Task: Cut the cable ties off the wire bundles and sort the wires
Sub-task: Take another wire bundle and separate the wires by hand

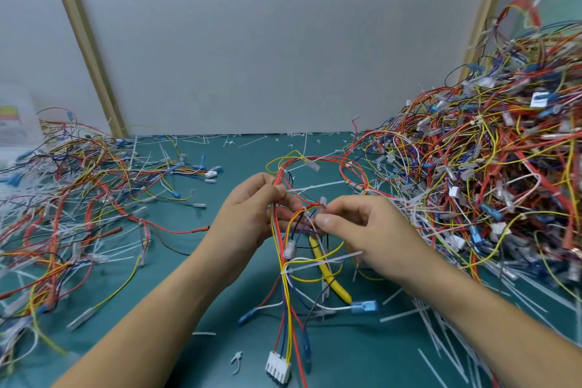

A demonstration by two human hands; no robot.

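Both hands are on one bundle over the middle of the counter. The left hand has its fingers curled round the bundle's upper part. The right hand pinches it just beside, between thumb and forefinger; whether that pinch is on a wire or a tie end is too small to tell.

The bundle's long axis runs from a loop toward the far edge, through the hands, down to a white connector by the near edge. An uncut tie cinches the wires just below both hands, on the near side, its tail pointing right, under the right wrist. A yellow-handled tool, probably the cutter, lies on the counter beneath the bundle, next to that tie.

The right hand is nearer to both tail and tool, so it likely must let go and drop toward the near edge while the left hand steadies the bundle.

Uncut bundles are piled at the right edge; loose wires spread along the left edge.
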